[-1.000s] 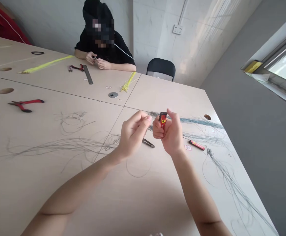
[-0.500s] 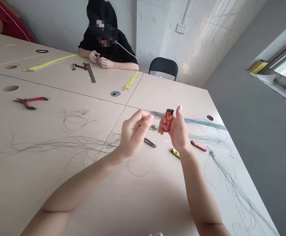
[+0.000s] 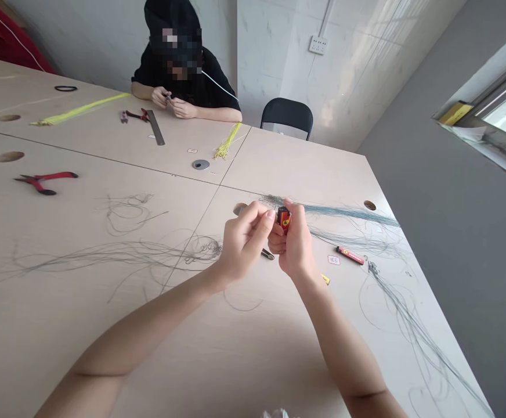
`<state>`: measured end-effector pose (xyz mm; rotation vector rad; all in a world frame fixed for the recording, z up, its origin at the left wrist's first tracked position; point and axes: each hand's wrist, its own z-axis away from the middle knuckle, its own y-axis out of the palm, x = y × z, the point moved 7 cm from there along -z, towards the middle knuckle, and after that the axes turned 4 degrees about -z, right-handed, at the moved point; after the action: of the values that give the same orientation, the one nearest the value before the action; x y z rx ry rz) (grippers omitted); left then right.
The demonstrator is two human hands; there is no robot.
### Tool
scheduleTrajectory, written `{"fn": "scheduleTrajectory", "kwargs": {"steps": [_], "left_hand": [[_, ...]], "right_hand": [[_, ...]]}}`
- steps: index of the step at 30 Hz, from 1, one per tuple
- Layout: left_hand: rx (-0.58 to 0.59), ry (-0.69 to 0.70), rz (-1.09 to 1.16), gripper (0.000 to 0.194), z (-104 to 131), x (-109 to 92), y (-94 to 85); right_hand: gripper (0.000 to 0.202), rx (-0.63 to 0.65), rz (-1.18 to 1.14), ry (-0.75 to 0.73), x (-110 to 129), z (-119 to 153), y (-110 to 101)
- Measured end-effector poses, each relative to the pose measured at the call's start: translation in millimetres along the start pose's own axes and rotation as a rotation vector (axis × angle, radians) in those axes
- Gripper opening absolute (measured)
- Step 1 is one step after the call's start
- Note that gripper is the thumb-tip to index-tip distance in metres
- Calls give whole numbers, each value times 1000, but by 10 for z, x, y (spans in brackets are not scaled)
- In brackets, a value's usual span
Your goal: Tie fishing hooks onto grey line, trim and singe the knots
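My right hand (image 3: 294, 241) is wrapped round a red lighter (image 3: 284, 220) held upright, with the thumb at its black top. Close beside the lighter top, my left hand (image 3: 246, 241) pinches thumb and forefinger together; what lies between those fingertips is too small to make out. Beneath and behind the hands are a bundle of blue-green line (image 3: 349, 213) and a dark tool (image 3: 267, 254), partly covered by my hands. Grey line (image 3: 118, 253) stretches across the table to the left, its looped ends near my left wrist.
A second red lighter (image 3: 350, 255) lies right of my hands, near a small label (image 3: 333, 260) and another line bundle (image 3: 405, 313). Red-handled pliers (image 3: 46, 181) lie at left. Across the table (image 3: 148, 342), a person in black (image 3: 183, 69) works near a ruler (image 3: 155, 128) and yellow strands (image 3: 228, 141).
My right hand has moved left and closed round the lighter, its thumb coming down onto the top. The lighter now sits beside my left fingertips. The view has shifted slightly.
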<state>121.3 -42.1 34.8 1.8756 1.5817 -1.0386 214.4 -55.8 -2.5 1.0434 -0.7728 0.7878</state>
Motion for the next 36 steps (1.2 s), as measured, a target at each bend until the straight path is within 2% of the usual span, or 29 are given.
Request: {"fn": "scheduleTrajectory", "kwargs": {"steps": [7,36], "left_hand": [[-10,28,13,31,5,11,11],[-17,-57,72,29,27,138,30]], "right_hand": [[51,5,-15,3,-32,-14,16],[49,-32,-1,40,-50,-46,-17]]}}
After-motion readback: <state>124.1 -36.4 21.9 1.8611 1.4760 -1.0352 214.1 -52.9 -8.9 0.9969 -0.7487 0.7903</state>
